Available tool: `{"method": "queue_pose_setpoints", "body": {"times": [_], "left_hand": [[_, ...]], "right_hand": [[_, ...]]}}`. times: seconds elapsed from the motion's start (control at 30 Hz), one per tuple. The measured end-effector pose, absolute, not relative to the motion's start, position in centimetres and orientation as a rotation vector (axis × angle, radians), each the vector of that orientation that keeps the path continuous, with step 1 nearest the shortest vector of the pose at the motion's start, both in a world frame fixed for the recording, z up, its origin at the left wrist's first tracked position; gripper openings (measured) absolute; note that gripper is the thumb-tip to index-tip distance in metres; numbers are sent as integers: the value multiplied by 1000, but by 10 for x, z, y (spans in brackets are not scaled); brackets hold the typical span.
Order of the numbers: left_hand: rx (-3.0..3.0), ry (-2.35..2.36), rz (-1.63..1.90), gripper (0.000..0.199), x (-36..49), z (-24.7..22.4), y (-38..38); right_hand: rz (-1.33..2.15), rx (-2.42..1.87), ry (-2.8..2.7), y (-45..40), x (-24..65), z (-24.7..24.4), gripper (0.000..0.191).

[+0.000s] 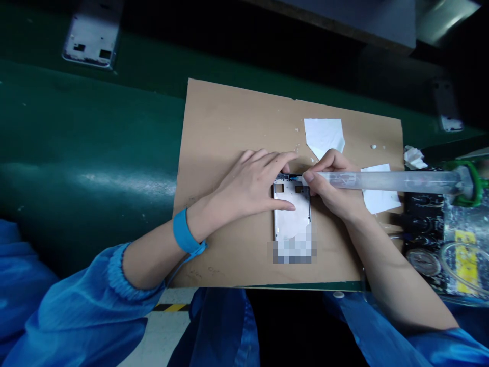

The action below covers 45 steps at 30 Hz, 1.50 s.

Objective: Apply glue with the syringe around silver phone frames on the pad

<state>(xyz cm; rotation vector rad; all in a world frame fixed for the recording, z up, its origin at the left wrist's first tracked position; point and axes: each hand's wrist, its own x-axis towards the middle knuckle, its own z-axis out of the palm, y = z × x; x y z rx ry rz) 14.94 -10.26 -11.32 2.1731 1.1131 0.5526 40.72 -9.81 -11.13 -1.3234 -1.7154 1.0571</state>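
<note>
A silvery phone frame lies on the brown cardboard, its lower end blurred out. My left hand rests along its upper left side with fingers stretched. The thumb reaches over the frame's face and the index finger extends past its top edge; whether they press on it I cannot tell. My right hand is closed around the front end of a long clear dispensing syringe with a green cap at the back. Its fine blue tip meets or hovers just above the frame's top edge.
Cardboard covers part of the green table. White paper pieces lie beyond my right hand, with crumpled tissue farther right. A control box with a round gauge stands at right. Another phone frame sits at far left.
</note>
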Motion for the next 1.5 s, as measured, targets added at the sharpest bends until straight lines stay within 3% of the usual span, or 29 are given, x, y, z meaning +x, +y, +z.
{"method": "queue_pose_setpoints", "body": {"times": [0.77,1.17,1.5], "left_hand": [[2176,1120,534,91,150,-111,-103],[2190,1115,557,92,149,-114,-104],[2146,1128,498,95,136,-105,-104]], "right_hand": [[1050,-1338,-1681,-100,405,-112,37],[1085,-1318,-1662,-97,401,-108,46],[1226,-1205,-1337,-87,393,-109,53]]}}
